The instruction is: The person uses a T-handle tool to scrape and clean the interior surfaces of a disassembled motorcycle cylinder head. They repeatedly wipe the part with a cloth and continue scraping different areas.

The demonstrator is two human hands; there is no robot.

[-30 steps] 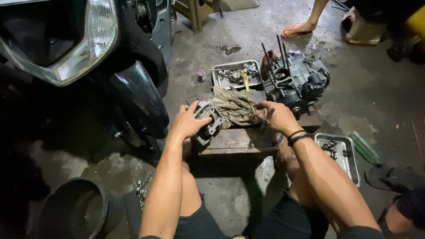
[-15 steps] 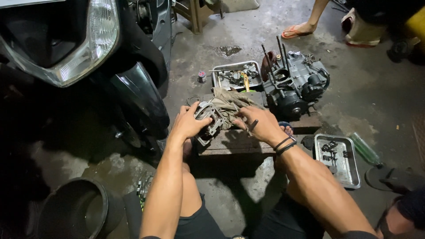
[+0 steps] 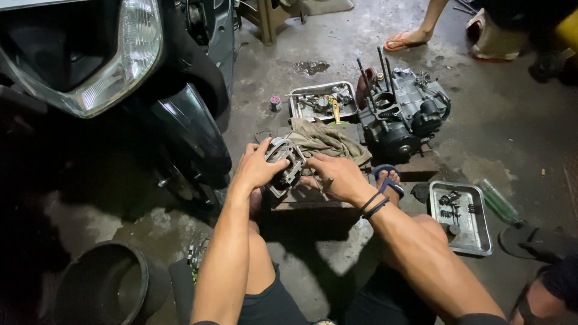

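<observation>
We hold a grey metal engine part [image 3: 283,164] in the left hand [image 3: 256,170], fingers wrapped around its left side, above a low wooden block [image 3: 313,195] on the floor. The right hand [image 3: 337,176] rests against the part's right side, fingers loosely curled; we cannot tell whether it grips. A dirty rag [image 3: 325,139] lies just beyond. Farther off stand an engine [image 3: 403,114] and a tray of parts [image 3: 319,99]. A second tray [image 3: 460,219] lies to the right.

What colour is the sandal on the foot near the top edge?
Orange-red sandal, head view.
</observation>
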